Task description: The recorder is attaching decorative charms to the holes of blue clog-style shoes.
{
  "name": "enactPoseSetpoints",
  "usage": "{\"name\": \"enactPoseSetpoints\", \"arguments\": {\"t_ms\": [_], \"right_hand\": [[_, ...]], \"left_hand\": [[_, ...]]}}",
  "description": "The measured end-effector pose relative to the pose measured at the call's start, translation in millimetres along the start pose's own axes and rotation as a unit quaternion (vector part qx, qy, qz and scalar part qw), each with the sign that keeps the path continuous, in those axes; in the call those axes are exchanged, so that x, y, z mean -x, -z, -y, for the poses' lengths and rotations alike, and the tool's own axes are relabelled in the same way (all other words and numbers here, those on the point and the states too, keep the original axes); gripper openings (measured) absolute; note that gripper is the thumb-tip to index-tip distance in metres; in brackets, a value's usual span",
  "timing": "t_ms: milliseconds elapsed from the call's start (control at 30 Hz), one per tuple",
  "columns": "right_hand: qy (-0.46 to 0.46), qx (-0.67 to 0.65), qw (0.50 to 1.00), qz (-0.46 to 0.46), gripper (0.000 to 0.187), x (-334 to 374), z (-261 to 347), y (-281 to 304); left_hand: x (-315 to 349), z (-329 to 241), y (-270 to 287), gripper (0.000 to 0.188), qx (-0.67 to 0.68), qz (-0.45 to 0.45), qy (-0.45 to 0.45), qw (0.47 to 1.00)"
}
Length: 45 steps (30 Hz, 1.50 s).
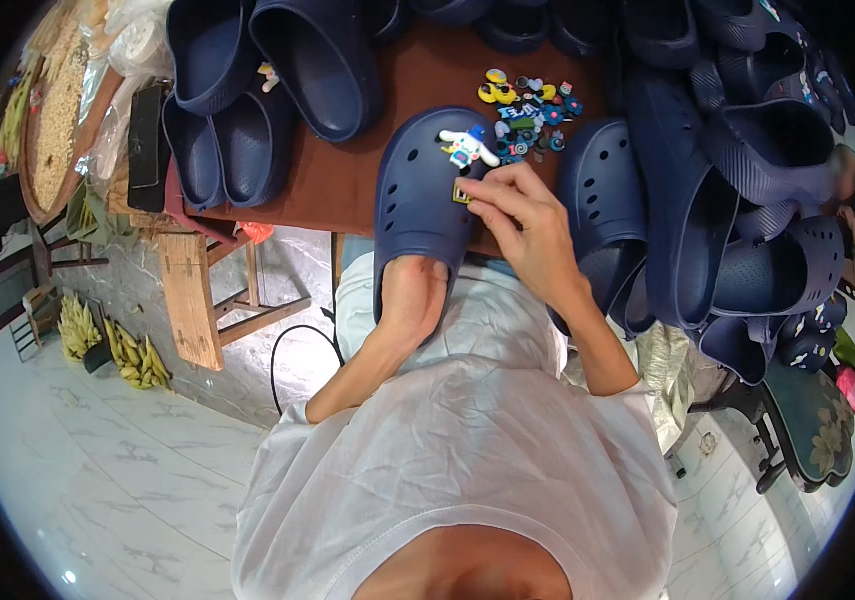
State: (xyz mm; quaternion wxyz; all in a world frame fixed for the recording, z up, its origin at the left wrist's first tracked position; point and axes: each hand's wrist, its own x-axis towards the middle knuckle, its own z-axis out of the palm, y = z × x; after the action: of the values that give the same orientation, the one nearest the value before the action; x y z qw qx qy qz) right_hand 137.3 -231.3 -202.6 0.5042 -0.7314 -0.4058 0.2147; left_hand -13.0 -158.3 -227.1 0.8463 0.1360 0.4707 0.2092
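Far left: one tray of pale kernels; below it, yellow bananas near the floor, and a wooden stool.

Upper left: navy shoes, several, grouped at the edge of the brown surface.

Centre: one navy clog, toe over the surface, heel toward my lap. My left hand is inside its foot opening; the fingers are hidden, so I cannot tell whether they grip or only prop it. Fitted near the toe: one white charm with blue on top.

Right of that: my right hand, thumb and fingertips pinching one small yellow-edged charm against the clog's upper, just below the white charm. Whether it sits over a hole, I cannot tell. Risks, as I judge them: a pinch off the hole's centre could bend the stem or spring the piece loose; a slack left hand could let the clog twist under pressure.

Beyond: one heap of loose charms, easily scattered by a knock from my knuckles.

Far right: another clog, then stacked clogs, liable to slide if my elbow bumps them.
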Motion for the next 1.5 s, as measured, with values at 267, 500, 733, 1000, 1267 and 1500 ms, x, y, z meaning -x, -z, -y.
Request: {"name": "enactPoseSetpoints", "arguments": {"t_ms": [267, 500, 733, 1000, 1267, 1500], "right_hand": [[0.04, 0.024, 0.999, 0.005, 0.027, 5, -1, -9], [-0.005, 0.043, 0.998, -0.039, 0.021, -4, 1, 21], [-0.01, 0.272, 0.962, -0.026, 0.016, -17, -12, 43], [0.016, 0.35, 0.936, 0.02, 0.026, -23, -26, 26], [0.028, 0.348, 0.936, 0.034, 0.029, -25, -32, 27], [0.023, 0.355, 0.933, 0.048, 0.026, -27, -41, 21]], "left_hand": [[4, 0, 13, 0.034, -0.012, 0.008, -0.021, 1.0], [5, -13, 4, 0.026, 0.023, 0.036, -0.058, 0.997], [-5, -17, 3, 0.022, 0.013, 0.033, -0.016, 0.999], [-12, -9, -4, 0.02, 0.037, 0.061, -0.022, 0.997], [-23, -3, 19, 0.025, 0.03, 0.108, -0.035, 0.993], [-35, 0, 28, 0.023, 0.03, 0.162, -0.024, 0.986]]}}
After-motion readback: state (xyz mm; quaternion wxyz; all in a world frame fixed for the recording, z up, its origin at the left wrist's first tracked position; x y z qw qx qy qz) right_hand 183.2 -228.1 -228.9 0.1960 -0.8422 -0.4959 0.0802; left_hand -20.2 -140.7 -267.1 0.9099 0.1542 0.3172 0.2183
